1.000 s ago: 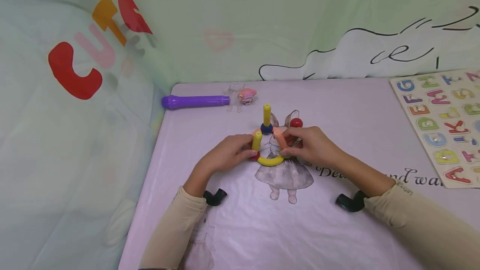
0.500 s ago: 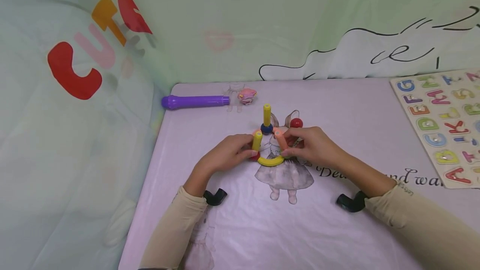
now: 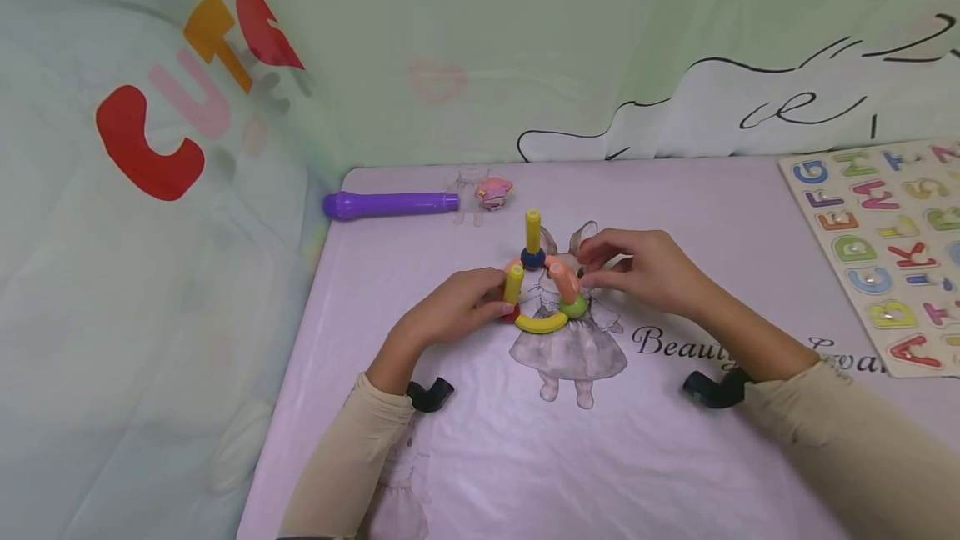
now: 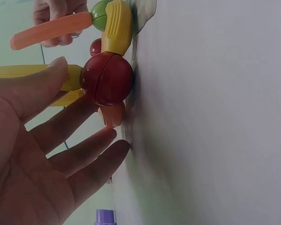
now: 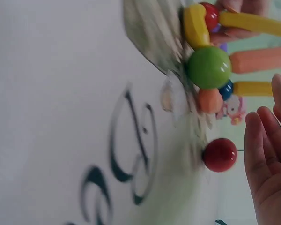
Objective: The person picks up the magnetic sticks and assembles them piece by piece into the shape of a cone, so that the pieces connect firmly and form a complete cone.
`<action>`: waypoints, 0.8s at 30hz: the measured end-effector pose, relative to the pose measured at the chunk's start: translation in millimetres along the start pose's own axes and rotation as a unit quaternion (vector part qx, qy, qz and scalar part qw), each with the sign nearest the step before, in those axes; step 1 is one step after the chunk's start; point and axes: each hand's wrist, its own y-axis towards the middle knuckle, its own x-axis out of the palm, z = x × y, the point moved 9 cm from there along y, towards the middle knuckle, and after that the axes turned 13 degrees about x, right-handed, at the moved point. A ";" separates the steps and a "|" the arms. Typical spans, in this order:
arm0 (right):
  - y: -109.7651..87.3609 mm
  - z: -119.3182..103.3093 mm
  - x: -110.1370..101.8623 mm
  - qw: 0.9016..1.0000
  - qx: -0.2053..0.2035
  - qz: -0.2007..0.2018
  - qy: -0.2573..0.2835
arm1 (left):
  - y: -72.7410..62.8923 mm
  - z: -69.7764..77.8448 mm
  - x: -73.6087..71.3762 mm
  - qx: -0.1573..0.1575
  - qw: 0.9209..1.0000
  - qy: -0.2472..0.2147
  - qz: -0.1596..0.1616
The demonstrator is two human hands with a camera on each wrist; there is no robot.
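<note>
A ring of toy building pieces lies on the table: a yellow curved piece (image 3: pixel 542 323), orange curved pieces, and red (image 4: pixel 107 78), green (image 3: pixel 573 307) and blue (image 3: pixel 533 258) balls. Rods rise from the balls: yellow on blue (image 3: pixel 533 230), orange (image 3: pixel 561 280) on green, yellow (image 3: pixel 514 280) on red. My left hand (image 3: pixel 465 302) pinches that last yellow rod low down, beside the red ball. Just right of the orange rod, my right hand (image 3: pixel 648 273) holds nothing, thumb and fingers apart. A loose red ball (image 5: pixel 219 154) sits near its fingers, mostly hidden in the head view.
A purple toy microphone-like stick (image 3: pixel 392 204) and a small pink figure (image 3: pixel 494 192) lie at the back left. An alphabet puzzle board (image 3: pixel 885 257) is at the right. Black curved pieces (image 3: pixel 431 395) show near both wrists. Printed cloth walls rise behind and left.
My right hand has let go of the orange rod and moved up and right towards the loose red ball, uncovering the green ball. The left hand stays in place.
</note>
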 end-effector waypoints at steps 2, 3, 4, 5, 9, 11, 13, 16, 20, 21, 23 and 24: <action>0.8 -2.0 -6.3 1.000 -0.005 0.017 -0.002 | -0.3 0.1 0.1 -0.002 1.000 0.001 -0.001; 1.5 -2.4 -9.0 1.000 -0.007 0.025 -0.002 | -0.4 0.1 0.2 -0.003 1.000 0.002 -0.002; 2.4 -2.5 -11.3 0.999 -0.008 0.034 -0.006 | -0.5 0.7 -0.1 -0.001 1.000 0.001 -0.002; 3.4 -2.2 -13.3 0.999 -0.007 0.041 -0.009 | -0.5 1.5 -0.6 0.001 1.000 0.001 -0.002; 7.0 1.6 -16.9 0.998 0.002 0.057 -0.029 | -0.6 3.7 -1.8 0.009 1.000 -0.001 0.000; 8.8 4.7 -17.5 0.997 0.012 0.061 -0.038 | -0.6 4.1 -2.1 0.012 1.000 -0.002 0.001; 10.7 8.0 -17.9 0.997 0.025 0.063 -0.042 | -0.6 3.5 -1.7 0.011 1.000 -0.003 0.000; 14.2 12.4 -17.4 0.996 0.040 0.063 -0.048 | -0.1 3.0 -1.4 0.010 1.000 -0.003 -0.001; 18.8 18.5 -14.5 0.995 0.053 0.057 -0.058 | 0.3 2.6 -1.0 0.010 1.000 -0.001 -0.002; 19.7 19.9 -13.5 0.995 0.054 0.055 -0.060 | 0.4 2.6 -1.0 0.010 1.000 -0.001 -0.003; 21.3 22.8 -12.0 0.995 0.057 0.052 -0.064 | 0.3 2.8 -1.2 0.009 1.000 -0.001 -0.003; 22.0 24.0 -11.2 0.995 0.057 0.051 -0.065 | 0.2 2.7 -1.2 0.009 1.000 -0.001 -0.003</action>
